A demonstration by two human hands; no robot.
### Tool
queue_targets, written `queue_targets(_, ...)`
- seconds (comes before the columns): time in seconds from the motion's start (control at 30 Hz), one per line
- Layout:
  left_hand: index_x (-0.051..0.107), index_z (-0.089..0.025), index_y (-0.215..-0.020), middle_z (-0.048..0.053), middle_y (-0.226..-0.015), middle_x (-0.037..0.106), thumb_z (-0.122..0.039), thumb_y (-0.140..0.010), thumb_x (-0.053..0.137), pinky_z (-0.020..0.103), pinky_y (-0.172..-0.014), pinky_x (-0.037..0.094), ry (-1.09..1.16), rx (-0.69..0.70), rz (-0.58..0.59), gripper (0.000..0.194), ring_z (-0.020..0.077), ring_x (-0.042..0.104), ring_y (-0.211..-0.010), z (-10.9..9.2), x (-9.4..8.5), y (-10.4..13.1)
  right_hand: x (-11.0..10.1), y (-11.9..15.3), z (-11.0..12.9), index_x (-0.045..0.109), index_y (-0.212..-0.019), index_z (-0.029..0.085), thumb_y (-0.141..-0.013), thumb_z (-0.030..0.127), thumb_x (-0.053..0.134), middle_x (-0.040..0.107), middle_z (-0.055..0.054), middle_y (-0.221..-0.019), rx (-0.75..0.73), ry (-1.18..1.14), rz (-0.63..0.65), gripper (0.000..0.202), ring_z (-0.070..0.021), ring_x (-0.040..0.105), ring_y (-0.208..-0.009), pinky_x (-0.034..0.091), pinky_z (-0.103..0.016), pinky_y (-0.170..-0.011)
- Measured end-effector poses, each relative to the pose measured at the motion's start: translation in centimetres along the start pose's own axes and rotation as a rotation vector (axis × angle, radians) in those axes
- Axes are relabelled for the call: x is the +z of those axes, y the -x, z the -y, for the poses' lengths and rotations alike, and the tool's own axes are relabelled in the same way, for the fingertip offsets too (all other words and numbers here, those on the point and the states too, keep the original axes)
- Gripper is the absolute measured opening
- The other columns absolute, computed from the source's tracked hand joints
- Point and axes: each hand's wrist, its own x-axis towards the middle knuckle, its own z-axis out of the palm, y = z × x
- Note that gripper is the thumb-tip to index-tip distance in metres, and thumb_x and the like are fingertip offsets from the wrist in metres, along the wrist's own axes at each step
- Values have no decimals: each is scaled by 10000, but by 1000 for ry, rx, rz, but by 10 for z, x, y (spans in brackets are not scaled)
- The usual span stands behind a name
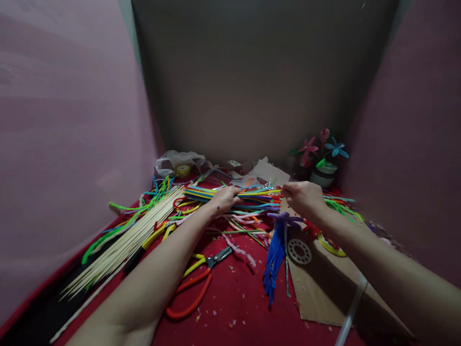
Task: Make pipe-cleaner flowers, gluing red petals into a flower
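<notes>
Lower left: pale wooden sticks (pixel 133 245), lying diagonally. Centre: bundle of multicoloured stems (pixel 200 193), left hand (pixel 226 196) across it, fingers closed around it. Right of centre: right hand (pixel 304 198), fingertips pinched together on a yellow stem (pixel 270 192).

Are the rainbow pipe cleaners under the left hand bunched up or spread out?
Bunched up: these pipe cleaners lie close together, side by side, beneath the left hand.
</notes>
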Motion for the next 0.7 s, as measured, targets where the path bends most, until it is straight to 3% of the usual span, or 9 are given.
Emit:
queue_targets(0.2,689,-230,-889,12,-819,670,-286,-732,522,230,-704,391,-26,-1,4,236,178,582,-792,-2,1,-1,-2,-1,-25,714,-747,170,-734,298,492,682,-49,-641,100,-326,47,256,-152,581,-574,354,-226,-512)
queue_targets(0.37,684,-231,-924,21,-888,674,-277,-720,546,239,-743,387,-48,8,-3,250,191,577,-859,-2,1,-1,10,1,-17,718,-735,163,-731,245,474,654,-25,-545,74,-426,134,257,-110,529,-438,356,-200,-458)
queue_targets(0.57,674,-208,-951,38,-934,672,-298,-720,554,248,-725,392,-65,10,-16,276,204,587,-859,-2,1,0,28,0,-12,706,-636,174,-684,158,496,640,-15,-522,28,-451,208,216,-97,502,-429,340,-192,-457)
queue_targets(0.7,668,-208,-969,29,-936,674,-302,-719,559,232,-695,393,-64,14,-2,289,190,595,-842,-2,0,-1,35,-4,-10,714,-696,154,-712,183,485,640,-13,-545,7,-480,205,231,-104,528,-477,357,-188,-481)
